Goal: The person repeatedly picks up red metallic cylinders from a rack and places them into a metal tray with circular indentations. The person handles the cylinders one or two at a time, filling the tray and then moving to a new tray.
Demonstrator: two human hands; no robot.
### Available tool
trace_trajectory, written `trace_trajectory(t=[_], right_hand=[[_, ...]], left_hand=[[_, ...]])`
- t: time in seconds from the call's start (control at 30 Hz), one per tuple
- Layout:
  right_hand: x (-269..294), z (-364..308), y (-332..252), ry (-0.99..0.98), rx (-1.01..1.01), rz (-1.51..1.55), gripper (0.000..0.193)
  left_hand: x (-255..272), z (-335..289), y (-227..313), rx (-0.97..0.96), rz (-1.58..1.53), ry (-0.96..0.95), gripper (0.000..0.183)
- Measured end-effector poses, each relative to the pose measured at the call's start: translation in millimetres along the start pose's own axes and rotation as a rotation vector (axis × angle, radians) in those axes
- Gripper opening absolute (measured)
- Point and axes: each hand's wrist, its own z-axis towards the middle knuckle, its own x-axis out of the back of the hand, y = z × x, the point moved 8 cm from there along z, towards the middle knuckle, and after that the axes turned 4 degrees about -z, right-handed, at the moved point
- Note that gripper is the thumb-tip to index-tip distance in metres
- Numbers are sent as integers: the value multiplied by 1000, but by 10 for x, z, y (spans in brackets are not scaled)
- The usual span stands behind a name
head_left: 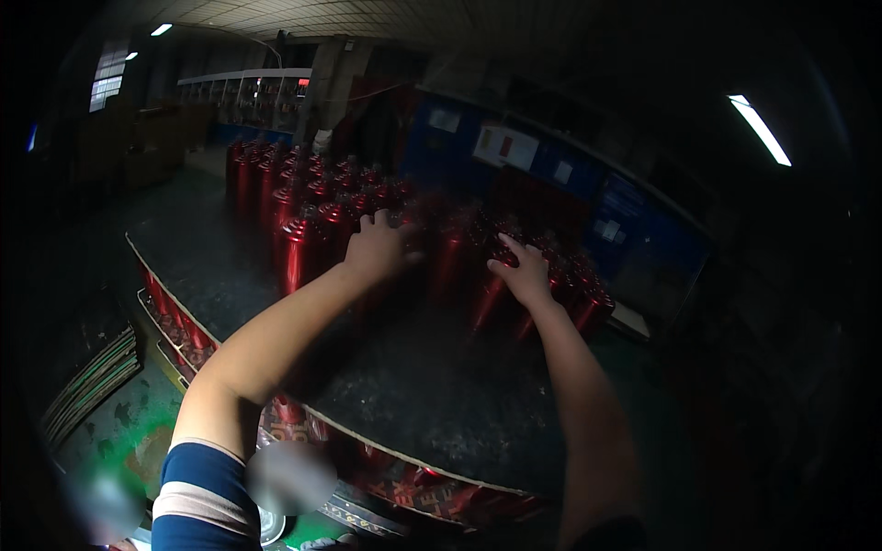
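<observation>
From the left, one stack of thin boards (pixel 92 381) lies low, apart from the dark surface (pixel 441 395) on which the red bottles (pixel 294 253) stand. These bottles are upright, so their long axis is vertical, although at the right side they look slanted in the curved view. I count more than twenty, but the exact number I cannot tell, because darkness and overlapping hide many. One of them stands at the near left corner of the crowded group, to the left of the left hand (pixel 377 248), which is clearly the nearer hand for it. The left hand has its fingers parted and a little curved, and I see nothing grasped in it. Between the two hands there is a dim, blurred bottle. The right hand (pixel 525 273) points forward and to the left, with thumb and forefinger apart at the bottle tops; whether it grasps one, I cannot tell. Other bottles stand just beyond it and to its right. Behind the group is one blue panel (pixel 450 151) with about four pale papers (pixel 505 147), and at the far right shines one lamp (pixel 761 130).
</observation>
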Motion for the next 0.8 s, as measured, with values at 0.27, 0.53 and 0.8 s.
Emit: trace_trajectory(t=[0.27,0.53,0.8], right_hand=[[-11,83,-44,141,28,-94,48],[379,-706,24,409,192,201,46],[358,-1363,-887,-80,-186,1438,44]], left_hand=[[202,-128,3,-45,-8,191,55],[652,-1360,131,-237,-226,543,53],[1349,-3156,-897,309,-1028,810,46]])
